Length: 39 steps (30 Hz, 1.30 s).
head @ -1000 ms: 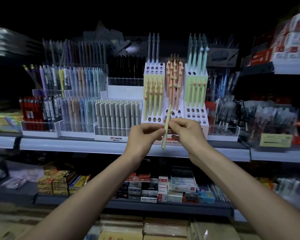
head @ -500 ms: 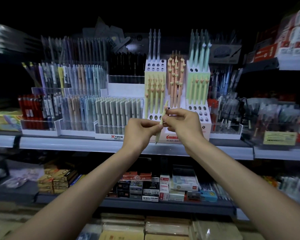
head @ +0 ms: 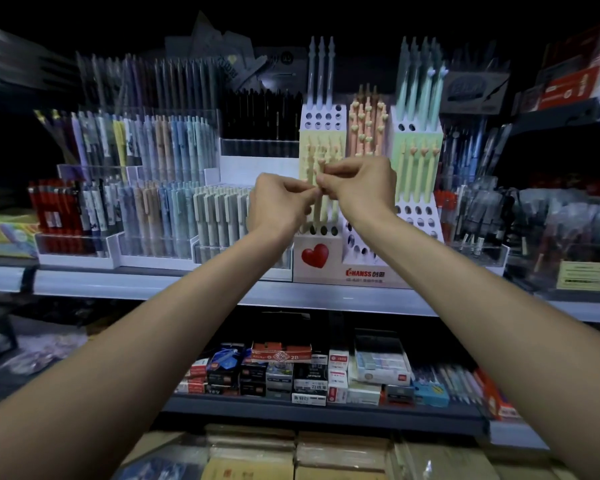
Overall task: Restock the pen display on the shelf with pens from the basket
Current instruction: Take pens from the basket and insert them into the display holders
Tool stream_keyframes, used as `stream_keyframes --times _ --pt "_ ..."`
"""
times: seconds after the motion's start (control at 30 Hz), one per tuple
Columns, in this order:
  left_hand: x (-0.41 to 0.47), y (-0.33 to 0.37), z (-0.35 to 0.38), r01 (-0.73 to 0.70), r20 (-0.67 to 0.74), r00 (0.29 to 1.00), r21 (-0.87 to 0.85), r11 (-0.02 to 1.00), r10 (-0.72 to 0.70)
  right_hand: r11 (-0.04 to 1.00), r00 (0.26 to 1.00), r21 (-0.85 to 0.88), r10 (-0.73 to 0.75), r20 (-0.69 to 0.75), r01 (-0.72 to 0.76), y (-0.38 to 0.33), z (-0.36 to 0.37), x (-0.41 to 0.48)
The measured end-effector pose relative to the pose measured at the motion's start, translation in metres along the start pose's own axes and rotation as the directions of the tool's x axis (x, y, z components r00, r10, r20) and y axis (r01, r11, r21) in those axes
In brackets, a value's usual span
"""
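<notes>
Pale-yellow slim pen [head: 320,171] btw both hands [head: 281,202] [head: 359,188]

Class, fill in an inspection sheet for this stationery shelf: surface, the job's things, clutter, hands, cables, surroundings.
Surface: grey shelf, carrying the pen stands.
Job's things: white pen display with a red heart on its front. Its yellow, peach and green columns are partly filled and several holes are empty. A pale yellow pen is held in front of the yellow column. The basket is not in view.
Clutter: clear trays of pens to the left; boxed stationery on the lower shelf.
Hands: left hand and right hand both pinch the pen.
Cables: nothing seen.
Surroundings: dark above the shelf; red boxes at upper right.
</notes>
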<state>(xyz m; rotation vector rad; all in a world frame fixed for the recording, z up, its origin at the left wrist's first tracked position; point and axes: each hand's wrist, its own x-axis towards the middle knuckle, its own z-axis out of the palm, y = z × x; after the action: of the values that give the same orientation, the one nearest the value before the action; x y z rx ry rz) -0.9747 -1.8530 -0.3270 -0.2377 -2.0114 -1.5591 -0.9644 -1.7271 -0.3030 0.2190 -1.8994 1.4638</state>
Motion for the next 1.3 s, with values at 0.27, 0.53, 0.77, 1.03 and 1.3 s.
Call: stream_keyframes --times 0.27,0.53,0.77,1.03,1.3 --pt "0.008 -0.014 0.006 0.035 -0.085 0.996 0.076 0.997 -0.028 0.998 1.0 -0.059 -0.001 -0.013 0.0 0.015 0.017 0.005" --pt "0.008 -0.024 0.014 0.072 -0.114 0.992 0.095 0.993 -0.061 0.994 0.999 -0.106 0.028 -0.035 -0.032 0.023 0.017 0.003" --pt "0.0 -0.028 0.019 0.097 -0.163 0.984 0.148 0.984 -0.072 0.988 0.999 -0.155 0.019 -0.027 -0.023 0.031 0.019 -0.003" --pt "-0.001 -0.032 0.023 0.145 -0.173 0.978 0.164 0.976 -0.116 0.974 0.999 -0.226 0.019 -0.042 -0.027 0.034 0.023 -0.001" --pt "-0.001 -0.021 0.023 0.195 -0.199 0.969 0.268 0.944 -0.143 0.964 0.997 -0.262 0.029 -0.065 -0.045 0.03 0.026 -0.004"
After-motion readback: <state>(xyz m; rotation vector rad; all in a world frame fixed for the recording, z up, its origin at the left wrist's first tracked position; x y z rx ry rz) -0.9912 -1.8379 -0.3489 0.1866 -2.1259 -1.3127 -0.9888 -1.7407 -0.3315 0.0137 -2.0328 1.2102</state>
